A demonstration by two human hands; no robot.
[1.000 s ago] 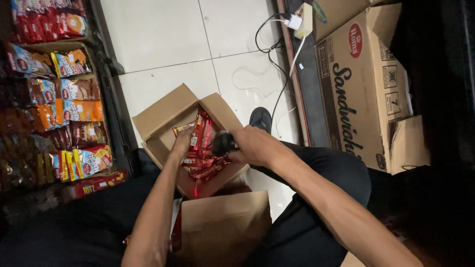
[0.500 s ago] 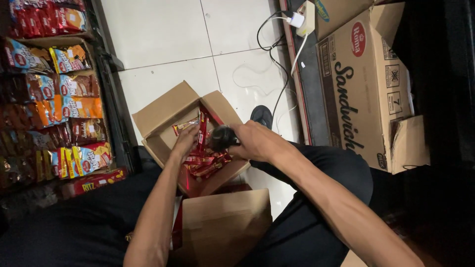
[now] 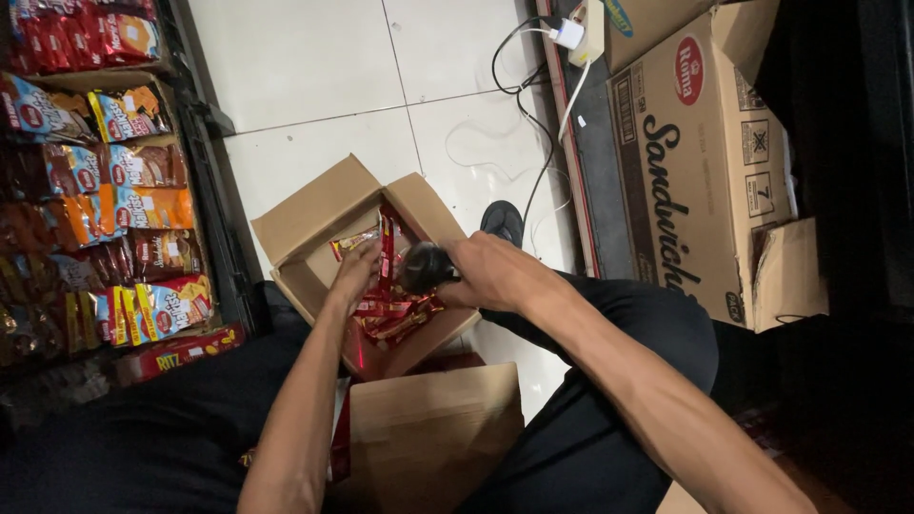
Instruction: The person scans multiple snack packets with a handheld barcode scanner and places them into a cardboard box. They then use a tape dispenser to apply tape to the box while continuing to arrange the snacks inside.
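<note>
from the head view i have both hands inside the open cardboard carton [image 3: 314, 214] that sits on the white tiled floor [image 3: 314, 67] between my knees. left hand [image 3: 357, 271] is pressed down on the red snack packets [image 3: 390, 309] near the carton's middle, fingers curled onto a wrapper. right hand [image 3: 490, 271] is clenched around a dark handheld device [image 3: 424, 266], its kind unclear, held over the packets at the carton's right edge. judging by the pile, the carton is still largely full, so most packets remain to be dealt with. snack shelves [image 3: 105, 190] at my left look stocked; a large printed carton [image 3: 705, 162] stands right.
</note>
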